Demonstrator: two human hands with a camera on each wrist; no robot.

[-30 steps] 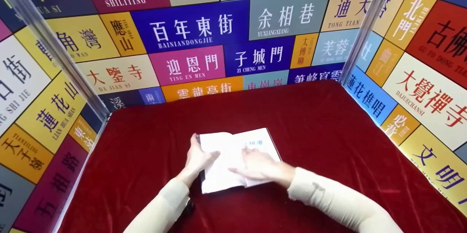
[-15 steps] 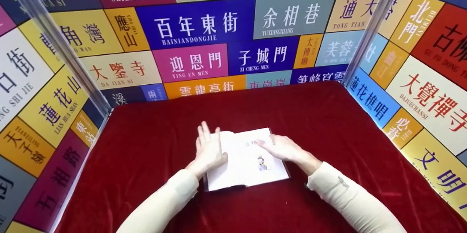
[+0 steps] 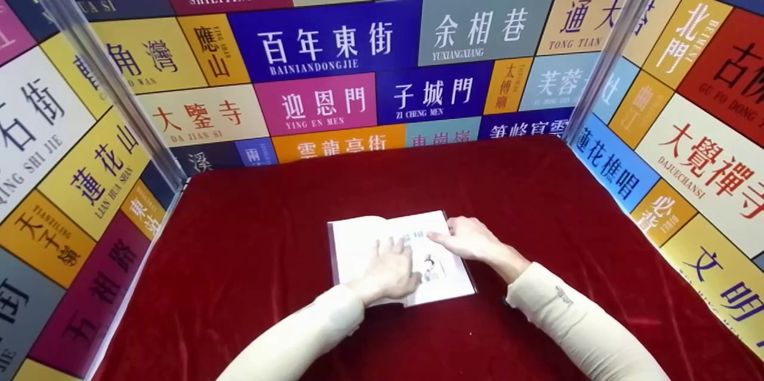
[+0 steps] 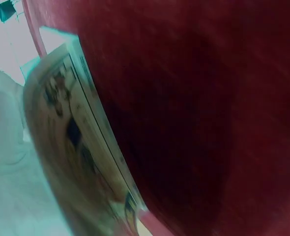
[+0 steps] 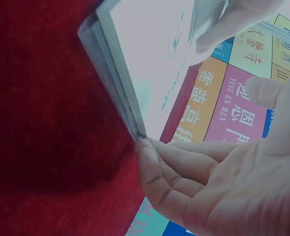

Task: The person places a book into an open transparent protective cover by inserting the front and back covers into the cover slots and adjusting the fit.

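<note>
An open book (image 3: 450, 285) lies on the red cloth in the head view, with white pages, printed characters and a small figure on its right page. Across its middle fold stretches my left hand (image 3: 391, 270), fingers spread over the pages. My right hand (image 3: 476, 239) is at the book's upper right edge, its thumb reaching over the page. In the right wrist view, that hand's bent fingertips touch a corner of the book (image 5: 118, 64), while the thumb stands apart. The left wrist view shows the book (image 4: 93, 108) edge-on, with an illustrated page; most of the left hand is hidden there.
Dark red cloth (image 3: 268, 237) covers the table around the book. Panels of colourful signs (image 3: 322, 40) rise behind and on both sides, with clear corner strips (image 3: 615, 40) between them.
My right hand has moved from the middle of the right page to its outer edge. My left hand has left the book's left edge and shifted right onto the middle fold.
</note>
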